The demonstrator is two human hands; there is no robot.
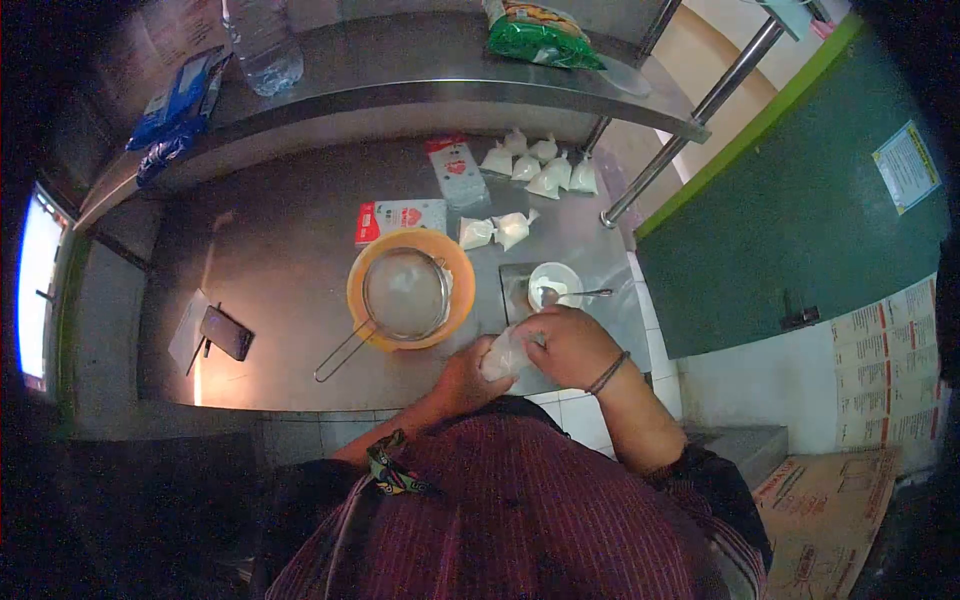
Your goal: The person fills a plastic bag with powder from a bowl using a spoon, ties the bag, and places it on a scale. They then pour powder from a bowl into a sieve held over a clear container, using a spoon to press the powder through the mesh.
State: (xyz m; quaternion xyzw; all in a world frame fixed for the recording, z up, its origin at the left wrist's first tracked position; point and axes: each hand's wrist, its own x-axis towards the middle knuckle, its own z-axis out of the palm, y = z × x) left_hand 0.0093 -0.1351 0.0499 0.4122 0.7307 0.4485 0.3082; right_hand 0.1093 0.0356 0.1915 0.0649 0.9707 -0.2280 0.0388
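My left hand [466, 380] is wrapped round a small clear plastic bag of white powder [503, 358], close to the table's front edge. At the bag's upper end, the fingers of my right hand [572, 348] pinch the plastic. Just beyond the right hand, a white bowl [568, 275] holds white powder and a metal spoon [597, 293]. This bowl stands at a dark flat square [514, 290], which may be a scale. To the left, a wire sieve [405, 292] rests over an orange basin [463, 300], its handle reaching toward the front left.
Several tied powder bags [548, 178] stand at the back right, with two more [512, 229] nearer. Red-and-white packs [425, 214] lie behind the basin. A phone [227, 332] is at left. An overhead shelf [400, 85] carries a water bottle [262, 50] and a green package [540, 42].
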